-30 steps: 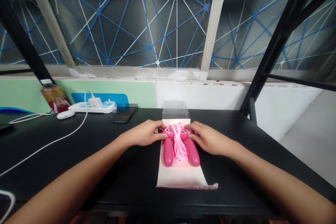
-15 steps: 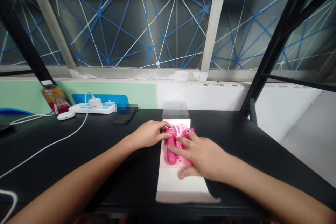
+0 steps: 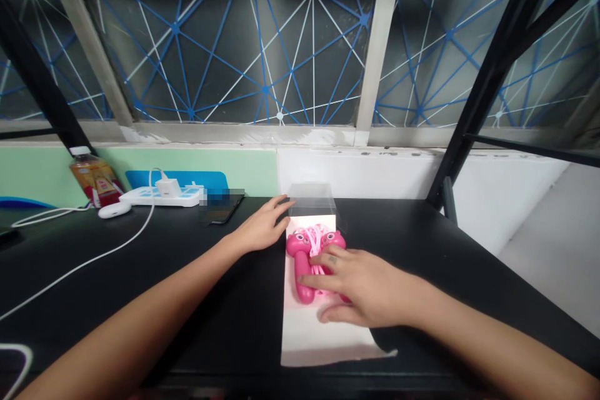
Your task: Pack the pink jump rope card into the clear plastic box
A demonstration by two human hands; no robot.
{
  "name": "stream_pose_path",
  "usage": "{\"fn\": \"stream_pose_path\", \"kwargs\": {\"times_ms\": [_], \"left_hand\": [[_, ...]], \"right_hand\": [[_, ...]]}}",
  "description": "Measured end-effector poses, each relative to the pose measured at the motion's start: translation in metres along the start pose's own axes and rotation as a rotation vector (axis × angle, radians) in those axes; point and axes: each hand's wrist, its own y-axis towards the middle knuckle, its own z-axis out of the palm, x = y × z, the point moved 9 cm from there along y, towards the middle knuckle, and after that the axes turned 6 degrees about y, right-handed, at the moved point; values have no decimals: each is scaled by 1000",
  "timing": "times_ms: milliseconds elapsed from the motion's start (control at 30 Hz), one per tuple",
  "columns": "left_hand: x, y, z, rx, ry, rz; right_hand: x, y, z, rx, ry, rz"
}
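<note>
A pink jump rope (image 3: 302, 272) lies on a white sheet of card or paper (image 3: 323, 342), its pale cord bundled between two handles with animal-face tops. My right hand (image 3: 360, 281) rests over the right handle and the cord, fingers spread and lying flat, hiding much of that handle. Just behind the card stands a clear plastic box (image 3: 310, 192). My left hand (image 3: 262, 226) is beside the card's far left edge, fingers apart with nothing between them. Its fingertips reach to the box's near left side; whether they touch it I cannot tell.
At the back left are a drink bottle (image 3: 96, 178), a white power strip (image 3: 180, 199) with a charger (image 3: 167, 187), a small white case (image 3: 115, 210) and a dark flat device (image 3: 227, 207). A white cable (image 3: 98, 254) crosses the black table (image 3: 422, 250). Black frame posts (image 3: 469, 106) rise at both sides.
My left hand has let go of the left handle's top and moved away to the far left of the card. The rope sits slightly nearer me, with my right hand still on it.
</note>
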Motion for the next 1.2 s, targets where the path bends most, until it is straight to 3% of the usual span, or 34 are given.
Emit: {"fn": "stream_pose_path", "kwargs": {"times_ms": [133, 300, 600, 767, 1033, 1100, 1200], "left_hand": [[4, -1, 1, 45, -52, -21], [-5, -3, 0, 56, -136, 9], [7, 1, 2, -81, -211, -76], [-13, -7, -3, -9, -265, 21], [-41, -16, -5, 42, -207, 104], [-42, -17, -6, 41, -186, 98], [-42, -16, -8, 44, -173, 101]], "right_hand": [[1, 1, 1, 13, 21, -21], [-1, 2, 3, -18, 27, -5], [2, 1, 0, -48, -13, 19], [-11, 3, 4, -96, -65, 76], [-40, 13, 4, -180, -347, 153], [-33, 12, 2, -195, -279, 104], [-2, 8, 7, -126, -4, -85]]}}
